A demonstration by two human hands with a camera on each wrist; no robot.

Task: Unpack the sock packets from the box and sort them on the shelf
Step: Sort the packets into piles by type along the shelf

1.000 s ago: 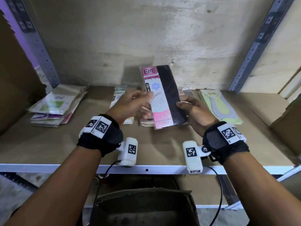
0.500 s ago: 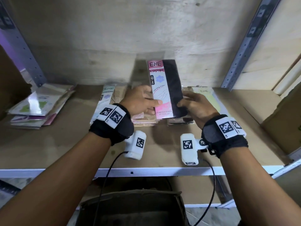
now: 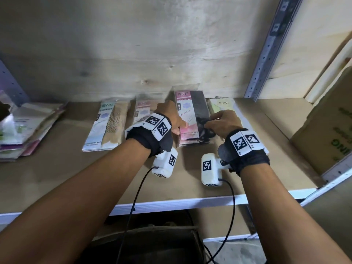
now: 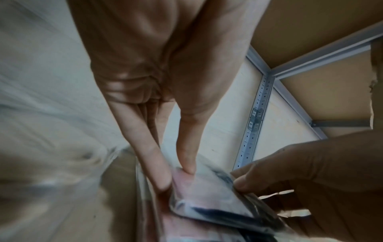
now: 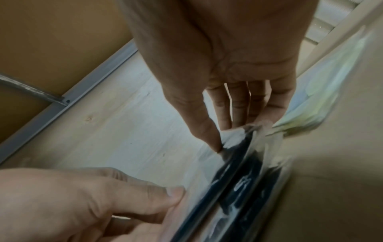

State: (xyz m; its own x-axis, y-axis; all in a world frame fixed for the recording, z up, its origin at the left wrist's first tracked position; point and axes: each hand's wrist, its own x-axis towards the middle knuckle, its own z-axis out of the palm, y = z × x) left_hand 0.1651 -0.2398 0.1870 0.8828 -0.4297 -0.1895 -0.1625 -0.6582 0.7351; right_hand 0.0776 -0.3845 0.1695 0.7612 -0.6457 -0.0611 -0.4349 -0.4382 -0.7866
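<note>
A pink-and-black sock packet (image 3: 191,113) lies flat on a small stack of like packets toward the back of the shelf (image 3: 171,203). My left hand (image 3: 178,128) pinches the packet's left edge between thumb and fingers; the left wrist view shows that pinch (image 4: 186,176) on the packet (image 4: 207,196). My right hand (image 3: 208,123) pinches the black right edge, and in the right wrist view its thumb and fingers (image 5: 234,135) hold the glossy packet (image 5: 238,172). Both hands hide the packet's near half.
On the shelf lie a beige-and-teal packet (image 3: 106,126), a pink packet (image 3: 142,109) behind my left wrist, a yellow-green packet (image 3: 222,105) and a loose pile (image 3: 24,128) far left. A cardboard box (image 3: 327,126) stands right, a metal upright (image 3: 270,48) behind, an open box (image 3: 152,244) below.
The packet was held upright above the shelf; both hands have moved forward and lowered it flat onto the stack of pink-and-black packets.
</note>
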